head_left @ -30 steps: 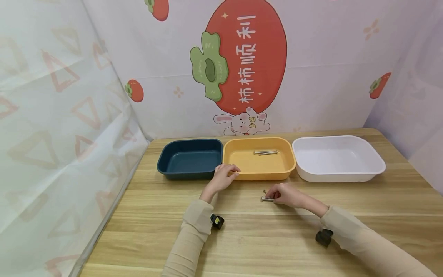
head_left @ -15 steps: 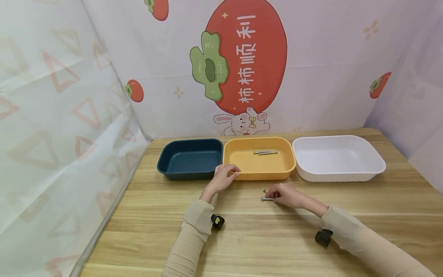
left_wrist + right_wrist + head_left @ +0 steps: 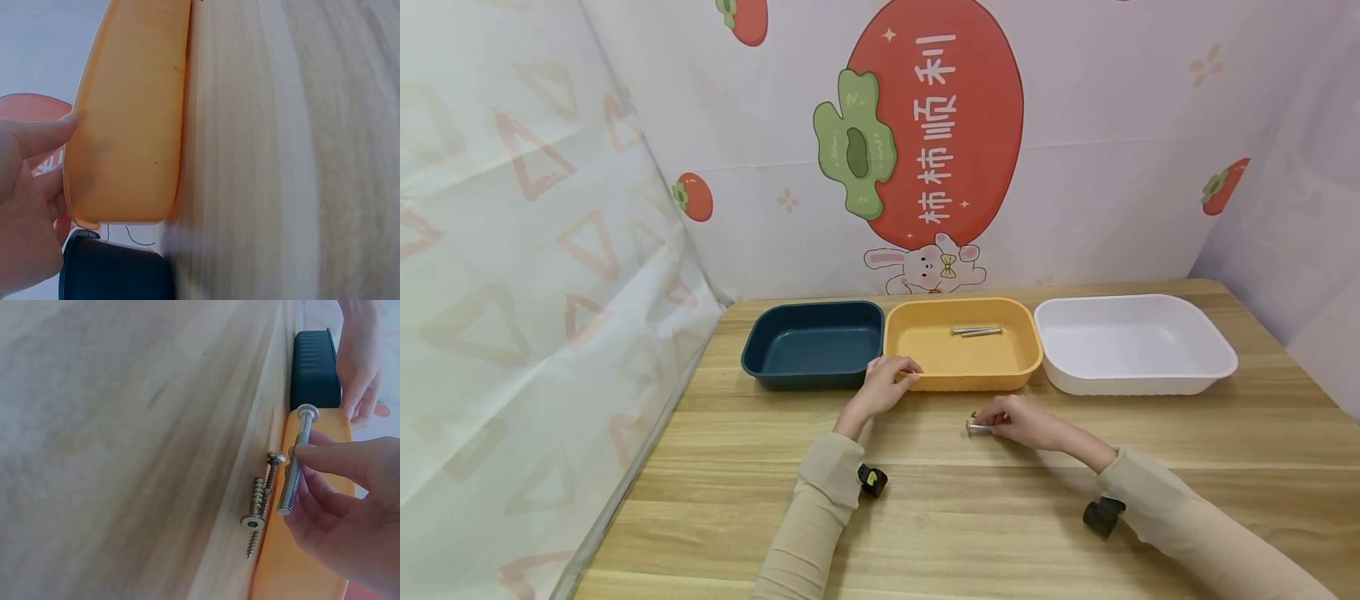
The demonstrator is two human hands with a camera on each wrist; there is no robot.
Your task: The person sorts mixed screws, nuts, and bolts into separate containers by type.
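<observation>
With thumb and fingers my right hand [image 3: 1026,423] pinches a silver bolt [image 3: 299,456] around its threaded shank; its round head points left in the head view. Beside it on the table, the right wrist view shows a hex-socket screw [image 3: 254,519] and a thinner pointed screw [image 3: 273,460], lying close together. My left hand [image 3: 883,385] grips the front rim of the yellow tray [image 3: 970,382] near its left corner, the thumb [image 3: 53,132] on the outer side. Inside that tray lie two long bolts [image 3: 977,331].
A dark blue tray [image 3: 812,382] stands against the yellow one on its left, and a white tray [image 3: 1135,386] is on its right. All three line the back of the wooden table [image 3: 955,533]. Printed cloth [image 3: 1090,208] hangs behind them and along both sides.
The bolt in my right hand has risen slightly from where it lay near the tabletop. My left hand keeps its place on the yellow tray's rim.
</observation>
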